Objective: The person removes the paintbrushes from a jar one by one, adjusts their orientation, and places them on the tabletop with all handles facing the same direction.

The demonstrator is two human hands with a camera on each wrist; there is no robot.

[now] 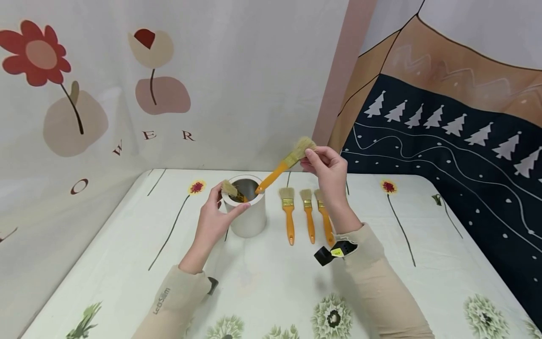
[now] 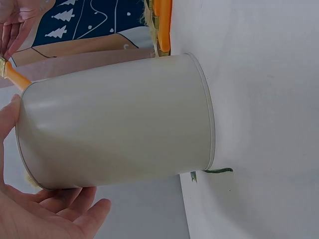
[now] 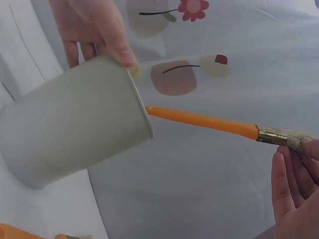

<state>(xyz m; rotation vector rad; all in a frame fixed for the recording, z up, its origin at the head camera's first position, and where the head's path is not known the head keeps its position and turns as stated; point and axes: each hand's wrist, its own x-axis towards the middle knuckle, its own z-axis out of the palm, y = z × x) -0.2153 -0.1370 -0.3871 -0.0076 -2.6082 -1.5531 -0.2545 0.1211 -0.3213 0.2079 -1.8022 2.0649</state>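
Note:
A light grey cylindrical canister point(image 1: 250, 222) stands upright on the table, its mouth facing up. My left hand point(image 1: 213, 220) grips it near the rim, thumb at the top edge and fingers around the side. Inside leans a paintbrush point(image 1: 230, 189), bristles up at the rim by those fingers; most of its handle is hidden. My right hand point(image 1: 332, 175) pinches another paintbrush point(image 1: 273, 176) by its pale bristles. That brush slants down to the left, the tip of its orange handle at the canister's mouth.
Right of the canister lie a wide paintbrush point(image 1: 289, 219), a narrower paintbrush point(image 1: 309, 216) and a third paintbrush point(image 1: 325, 217) partly behind the right wrist, bristles pointing away. A flower-printed cloth covers the table point(image 1: 169, 287). Behind it hangs a printed curtain point(image 1: 254, 94).

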